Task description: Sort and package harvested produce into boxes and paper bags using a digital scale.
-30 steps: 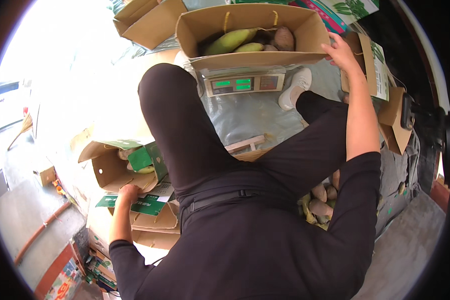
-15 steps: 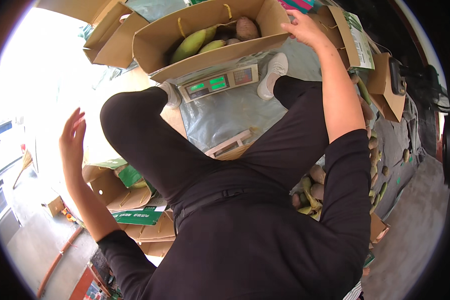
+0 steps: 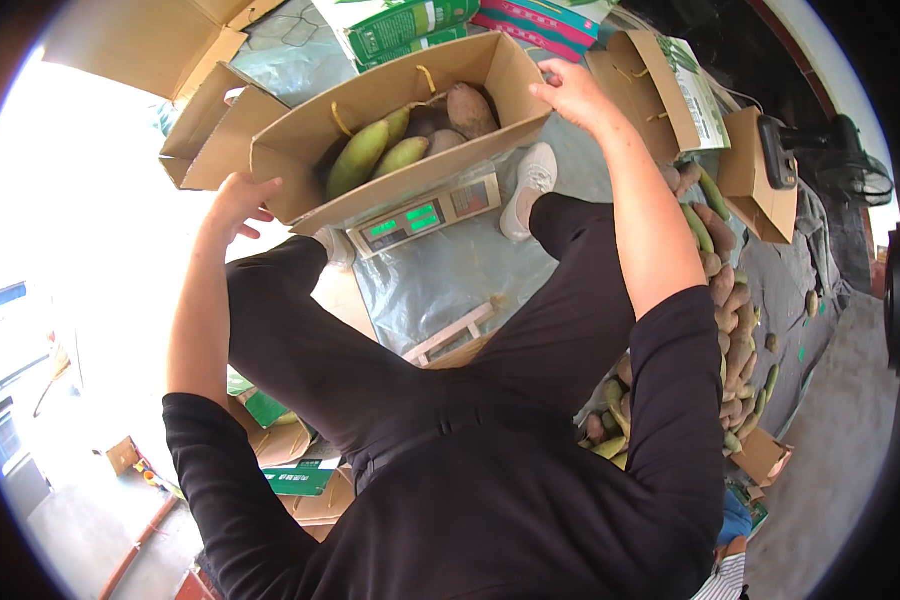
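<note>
Box (image 3: 415, 183), cardboard, top gaping, sits ahead of my wearer's knees, skewed, right end farther out than left. Inside: green roots (image 3: 358, 160) toward the left, brown roots (image 3: 470, 110) toward the right; two yellow cords (image 3: 426, 78) show at the far wall. Right hand (image 3: 575, 97) is at the right end, fingers bent, thumb and forefinger nearly together on the rim; I read that as a light pinch. Left hand (image 3: 242, 205) is at the near left corner, half curled, one digit reaching over the edge, other fingers loose and apart below; I cannot tell whether it grips or only touches. Scale (image 3: 440, 210) pokes out just below the near wall, green readouts lit; its pan is hidden from me, so I can't confirm contact. Shoes (image 3: 532, 190), white, one either side of the scale. Beyond the box, I note green cartons (image 3: 405, 30); near the right hand, another open carton (image 3: 645, 95). Heap of mixed roots (image 3: 738, 350) lies outside the right arm, partly screened by the sleeve.
</note>
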Action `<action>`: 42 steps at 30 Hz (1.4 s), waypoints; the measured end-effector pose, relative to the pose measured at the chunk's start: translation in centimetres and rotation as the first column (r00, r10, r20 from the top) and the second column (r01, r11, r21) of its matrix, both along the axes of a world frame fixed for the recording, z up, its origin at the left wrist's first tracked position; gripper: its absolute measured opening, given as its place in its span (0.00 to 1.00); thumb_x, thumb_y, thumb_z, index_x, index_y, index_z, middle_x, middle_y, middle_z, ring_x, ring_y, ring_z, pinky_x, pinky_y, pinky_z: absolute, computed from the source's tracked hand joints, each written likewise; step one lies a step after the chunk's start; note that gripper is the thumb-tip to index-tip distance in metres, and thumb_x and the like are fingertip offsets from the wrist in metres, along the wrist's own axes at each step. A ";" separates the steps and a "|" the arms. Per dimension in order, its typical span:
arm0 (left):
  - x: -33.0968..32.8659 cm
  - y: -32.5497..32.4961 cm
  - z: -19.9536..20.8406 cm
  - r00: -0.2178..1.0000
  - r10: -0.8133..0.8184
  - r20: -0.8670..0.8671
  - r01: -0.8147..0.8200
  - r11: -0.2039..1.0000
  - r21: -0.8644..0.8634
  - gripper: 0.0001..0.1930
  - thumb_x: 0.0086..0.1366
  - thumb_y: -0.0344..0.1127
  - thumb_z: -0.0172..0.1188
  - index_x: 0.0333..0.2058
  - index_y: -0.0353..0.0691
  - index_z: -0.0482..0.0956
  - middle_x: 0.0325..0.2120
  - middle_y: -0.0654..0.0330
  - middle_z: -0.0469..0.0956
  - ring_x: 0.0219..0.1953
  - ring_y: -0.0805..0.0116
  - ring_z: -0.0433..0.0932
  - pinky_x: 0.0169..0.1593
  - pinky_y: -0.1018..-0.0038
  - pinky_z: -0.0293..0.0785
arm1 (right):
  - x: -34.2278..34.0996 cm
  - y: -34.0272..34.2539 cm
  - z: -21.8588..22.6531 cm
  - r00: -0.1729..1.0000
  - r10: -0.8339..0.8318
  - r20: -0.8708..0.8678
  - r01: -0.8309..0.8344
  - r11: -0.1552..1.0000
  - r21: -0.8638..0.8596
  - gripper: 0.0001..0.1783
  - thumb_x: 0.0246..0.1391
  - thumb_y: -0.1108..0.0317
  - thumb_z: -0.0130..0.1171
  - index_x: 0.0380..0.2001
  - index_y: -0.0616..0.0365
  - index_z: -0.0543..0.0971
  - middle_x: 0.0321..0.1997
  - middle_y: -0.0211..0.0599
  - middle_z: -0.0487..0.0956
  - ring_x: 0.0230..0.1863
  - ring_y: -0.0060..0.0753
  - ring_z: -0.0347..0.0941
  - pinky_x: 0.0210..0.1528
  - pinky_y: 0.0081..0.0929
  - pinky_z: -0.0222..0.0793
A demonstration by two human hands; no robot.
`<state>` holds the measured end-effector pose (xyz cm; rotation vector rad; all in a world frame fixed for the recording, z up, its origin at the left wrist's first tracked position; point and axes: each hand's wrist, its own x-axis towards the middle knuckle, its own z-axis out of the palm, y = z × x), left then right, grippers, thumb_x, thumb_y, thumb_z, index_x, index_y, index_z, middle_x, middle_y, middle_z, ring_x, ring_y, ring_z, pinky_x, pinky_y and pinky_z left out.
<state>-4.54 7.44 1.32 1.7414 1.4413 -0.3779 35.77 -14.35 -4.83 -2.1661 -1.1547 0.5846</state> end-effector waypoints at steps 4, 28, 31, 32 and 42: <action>-0.7 0.3 -1.3 0.997 0.075 -0.037 -0.076 0.997 -0.027 0.20 0.60 0.47 0.55 0.36 0.31 0.77 0.25 0.52 0.79 0.25 0.62 0.80 0.26 0.61 0.78 | -1.3 2.0 2.4 0.986 0.021 0.163 0.016 0.975 -0.221 0.21 0.46 0.53 0.59 0.38 0.56 0.79 0.38 0.47 0.80 0.41 0.44 0.76 0.43 0.38 0.70; -6.5 5.4 3.4 0.998 -0.030 -0.047 0.037 0.983 0.177 0.16 0.55 0.38 0.55 0.32 0.28 0.79 0.25 0.51 0.80 0.24 0.64 0.81 0.28 0.71 0.79 | -4.8 7.4 7.8 0.976 0.114 0.185 -0.081 0.980 -0.180 0.18 0.48 0.56 0.53 0.26 0.63 0.78 0.22 0.43 0.77 0.27 0.37 0.74 0.33 0.34 0.64; -10.9 7.1 3.3 1.000 0.014 0.014 -0.016 0.974 0.226 0.16 0.55 0.39 0.57 0.32 0.27 0.78 0.25 0.52 0.79 0.23 0.63 0.80 0.27 0.71 0.78 | -7.8 9.8 10.2 0.973 0.179 0.145 -0.156 0.975 -0.159 0.19 0.48 0.57 0.53 0.23 0.65 0.77 0.20 0.43 0.77 0.23 0.38 0.71 0.31 0.34 0.63; -12.4 7.2 3.9 0.998 0.043 0.038 -0.051 0.964 0.260 0.15 0.55 0.40 0.57 0.31 0.30 0.79 0.22 0.54 0.78 0.21 0.66 0.78 0.25 0.73 0.76 | -9.2 10.8 10.8 0.968 0.194 0.158 -0.177 0.977 -0.115 0.19 0.48 0.58 0.53 0.22 0.68 0.75 0.18 0.45 0.75 0.21 0.38 0.69 0.29 0.34 0.62; -31.7 9.4 3.1 0.964 0.249 0.096 -0.267 0.906 0.328 0.18 0.52 0.45 0.55 0.28 0.33 0.80 0.21 0.60 0.77 0.24 0.70 0.74 0.32 0.74 0.72 | -26.7 19.5 13.6 0.808 0.510 0.295 -0.444 0.856 -0.264 0.16 0.38 0.58 0.51 0.23 0.59 0.81 0.24 0.49 0.78 0.27 0.48 0.75 0.32 0.37 0.69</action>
